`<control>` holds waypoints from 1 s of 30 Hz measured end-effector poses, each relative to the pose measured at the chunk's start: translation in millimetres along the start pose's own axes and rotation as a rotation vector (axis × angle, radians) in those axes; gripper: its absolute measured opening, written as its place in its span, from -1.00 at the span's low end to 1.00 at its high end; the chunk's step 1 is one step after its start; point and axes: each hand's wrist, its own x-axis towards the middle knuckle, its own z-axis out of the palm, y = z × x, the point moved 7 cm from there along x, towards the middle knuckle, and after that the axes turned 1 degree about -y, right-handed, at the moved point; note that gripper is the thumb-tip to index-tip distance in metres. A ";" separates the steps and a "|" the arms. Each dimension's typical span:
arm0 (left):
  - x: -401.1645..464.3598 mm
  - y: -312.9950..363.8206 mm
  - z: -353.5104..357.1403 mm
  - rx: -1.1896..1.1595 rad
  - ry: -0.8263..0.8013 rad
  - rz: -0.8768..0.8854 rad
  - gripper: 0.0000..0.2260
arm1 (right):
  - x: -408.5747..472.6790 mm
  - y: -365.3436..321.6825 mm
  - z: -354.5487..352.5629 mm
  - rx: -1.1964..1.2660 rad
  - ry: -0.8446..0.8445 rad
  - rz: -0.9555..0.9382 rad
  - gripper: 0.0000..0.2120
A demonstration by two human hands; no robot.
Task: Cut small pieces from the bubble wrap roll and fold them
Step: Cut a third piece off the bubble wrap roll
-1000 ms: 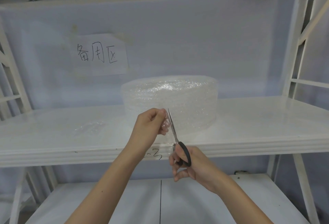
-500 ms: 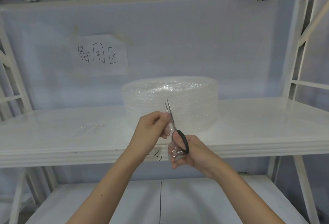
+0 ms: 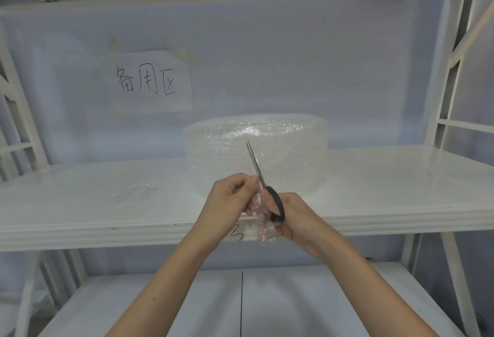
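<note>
A wide clear bubble wrap roll (image 3: 288, 149) lies flat on the white shelf (image 3: 387, 184). In front of it, at the shelf's front edge, my left hand (image 3: 230, 197) pinches a small bubble wrap piece (image 3: 263, 225) that hangs down between both hands. My right hand (image 3: 296, 216) grips black-handled scissors (image 3: 260, 176) with the blades nearly closed and pointing up across the roll's side. The two hands touch around the piece.
A crumpled clear bubble wrap scrap (image 3: 139, 192) lies on the shelf to the left. A paper sign (image 3: 149, 82) with handwriting hangs on the back wall. A lower shelf (image 3: 240, 304) sits below. White frame posts (image 3: 449, 101) stand at the right.
Both hands have drawn together and dropped slightly toward the shelf's front edge. The scissors rose along the roll, and the small piece now hangs between the hands.
</note>
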 end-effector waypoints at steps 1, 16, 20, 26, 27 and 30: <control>0.2 -0.6 0.3 0.004 -0.009 -0.001 -0.71 | 0.4 -0.5 -0.2 0.005 -0.002 0.004 -0.61; -12.9 -10.7 -10.2 0.004 -0.026 -0.061 -0.74 | 10.2 -37.8 -17.3 -0.043 0.239 -0.103 -0.54; -13.8 -12.1 -27.8 -0.011 0.053 -0.070 -0.77 | -4.9 -56.1 -52.7 -0.054 0.445 -0.218 -0.56; -10.9 -15.8 -41.5 -0.037 0.119 -0.085 -0.83 | -23.8 -39.0 -134.8 -0.416 0.765 0.011 -0.67; -10.2 -16.5 -41.7 -0.043 0.124 -0.091 -0.83 | -27.2 -35.4 -143.2 -0.502 0.800 0.088 -0.63; -9.6 -18.4 -39.6 -0.058 0.126 -0.103 -0.83 | -31.2 -31.4 -154.0 -0.844 0.817 0.265 -0.55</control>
